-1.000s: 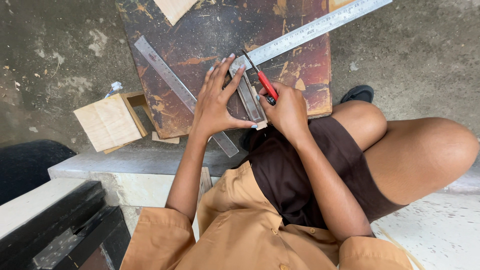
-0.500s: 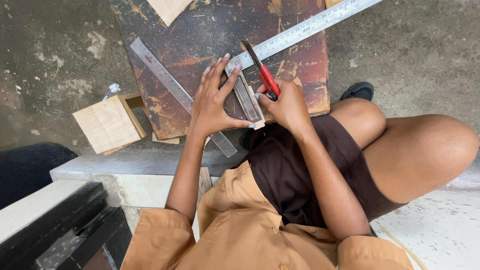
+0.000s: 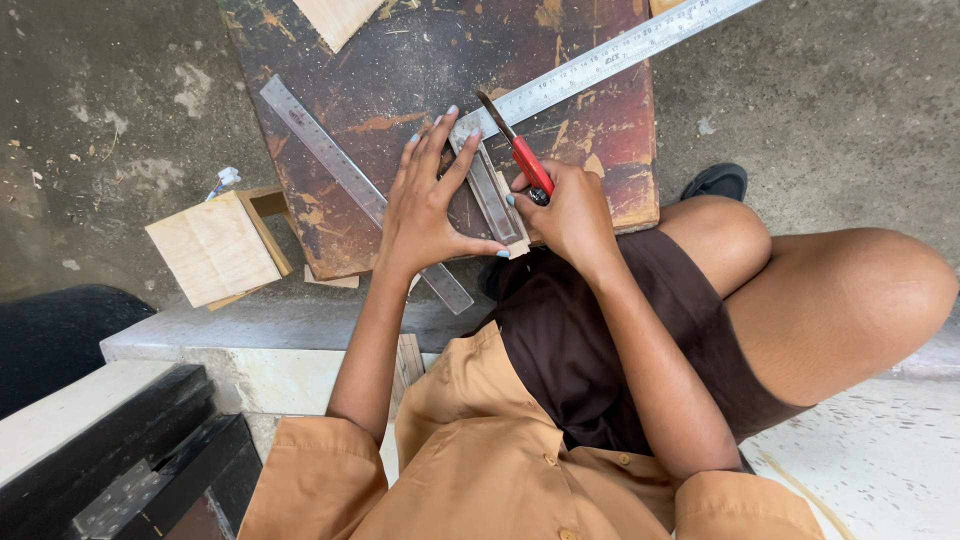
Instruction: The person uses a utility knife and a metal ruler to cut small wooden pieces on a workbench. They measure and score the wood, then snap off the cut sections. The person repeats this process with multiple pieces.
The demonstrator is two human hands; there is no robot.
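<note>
My left hand (image 3: 432, 205) lies flat with fingers spread on a short metal ruler (image 3: 490, 190), pressing it onto a thin light wood piece (image 3: 518, 245) on a dark, worn board (image 3: 400, 70). My right hand (image 3: 565, 210) grips a red-handled utility knife (image 3: 520, 150), its blade pointing up and away along the short ruler's right edge. A long steel ruler (image 3: 620, 50) runs diagonally from the knife tip toward the top right. Another long ruler (image 3: 330, 160) lies diagonally under my left wrist.
A small open wooden box (image 3: 222, 248) sits on the concrete floor left of the board. A light wood scrap (image 3: 338, 18) lies at the board's top edge. A grey ledge (image 3: 230, 330) and dark frame pieces (image 3: 140, 470) are at lower left. My knee (image 3: 850, 300) is at right.
The knife has slid farther up along the short ruler, away from my body, and its handle has tilted more upright. My left hand stays pressed on the ruler.
</note>
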